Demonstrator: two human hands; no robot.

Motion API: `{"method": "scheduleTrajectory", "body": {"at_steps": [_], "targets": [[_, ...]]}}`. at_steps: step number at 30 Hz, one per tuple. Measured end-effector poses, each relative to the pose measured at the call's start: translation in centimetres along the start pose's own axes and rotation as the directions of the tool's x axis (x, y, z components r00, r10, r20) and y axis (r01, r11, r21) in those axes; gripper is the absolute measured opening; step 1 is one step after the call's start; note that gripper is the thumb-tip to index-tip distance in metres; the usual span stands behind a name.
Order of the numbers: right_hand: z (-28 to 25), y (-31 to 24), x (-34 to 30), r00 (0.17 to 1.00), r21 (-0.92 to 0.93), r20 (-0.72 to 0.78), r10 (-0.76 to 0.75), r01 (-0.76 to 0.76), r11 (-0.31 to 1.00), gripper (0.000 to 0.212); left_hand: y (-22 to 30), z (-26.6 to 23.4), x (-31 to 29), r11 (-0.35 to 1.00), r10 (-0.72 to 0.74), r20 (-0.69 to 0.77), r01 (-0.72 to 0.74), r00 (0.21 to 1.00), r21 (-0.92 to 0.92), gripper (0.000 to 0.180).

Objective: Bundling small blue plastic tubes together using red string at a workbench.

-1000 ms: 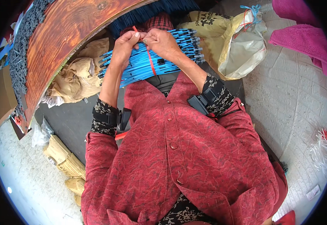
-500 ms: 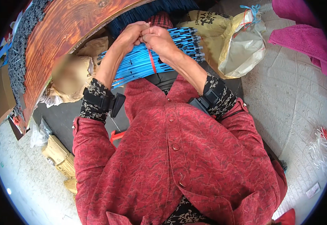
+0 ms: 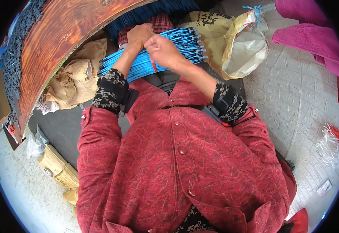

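- Since the earlier frame, the left hand [image 3: 140, 34] shifts rightward over the blue bundle [image 3: 187, 44]; its fingers are hidden, so its hold cannot be told.
- Right hand [image 3: 162, 49] curls, blurred, over the bundle's middle; whether it pinches anything is unclear.
- Bundle lies beneath both hands, red band [image 3: 154, 66] around its middle.

Bundle of rods [image 3: 187, 46]: crosswise before the jacket [image 3: 185, 151]; band [image 3: 154, 66] across it.
Left hand [image 3: 140, 34]: above the bundle's far side.
Right hand [image 3: 162, 48]: over the bundle (just right of the other hand).
Paper [image 3: 74, 83]: left of the bundle, between it and the surface [image 3: 56, 42].
Sack [image 3: 249, 52]: right of the bundle.
Towels [image 3: 307, 44]: right of the sack.
Cardboard [image 3: 60, 165]: on the floor [image 3: 23, 180], left of the jacket.
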State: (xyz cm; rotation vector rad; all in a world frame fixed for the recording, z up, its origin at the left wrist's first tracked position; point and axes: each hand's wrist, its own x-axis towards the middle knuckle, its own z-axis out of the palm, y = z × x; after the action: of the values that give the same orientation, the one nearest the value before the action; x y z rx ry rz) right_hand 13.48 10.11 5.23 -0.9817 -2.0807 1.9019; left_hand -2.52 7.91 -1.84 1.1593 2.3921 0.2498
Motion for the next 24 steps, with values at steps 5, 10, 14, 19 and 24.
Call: {"method": "scheduleTrajectory", "body": {"at_steps": [5, 10, 14, 19, 24], "targets": [[-2.5, -1.8, 1.8, 0.966, -0.671, 0.217, -0.143, 0.254, 0.697, 0.026, 0.0, 0.4, -0.9, 0.992, 0.125, 0.057, -0.126, 0.991, 0.010, 0.041], [-2.7, -3.9, 2.6, 0.844, -0.780, 0.530, -0.076, 0.521, 0.348, 0.018, -0.4, 1.0, -0.7, 0.994, 0.112, 0.059, -0.112, 0.992, -0.009, 0.042], [-1.7, -4.5, 3.6, 0.827, -0.808, 0.562, 0.004, 0.548, 0.215, 0.021, 0.4, -0.1, -1.2, 0.995, 0.071, 0.116, -0.063, 0.991, -0.075, 0.042], [-2.6, -5.7, 5.4, 0.852, -0.856, 0.493, 0.178, 0.438, 0.274, 0.018, -0.6, 0.5, -0.4, 0.996, 0.079, 0.146, -0.083, 0.986, 0.024, 0.046], [-4.4, -2.6, 5.6, 0.756, -0.394, 0.652, -0.058, 0.404, 0.826, 0.018, -3.5, 3.2, 2.7, 0.961, 0.133, 0.199, -0.077, 0.971, -0.265, 0.042]]}}
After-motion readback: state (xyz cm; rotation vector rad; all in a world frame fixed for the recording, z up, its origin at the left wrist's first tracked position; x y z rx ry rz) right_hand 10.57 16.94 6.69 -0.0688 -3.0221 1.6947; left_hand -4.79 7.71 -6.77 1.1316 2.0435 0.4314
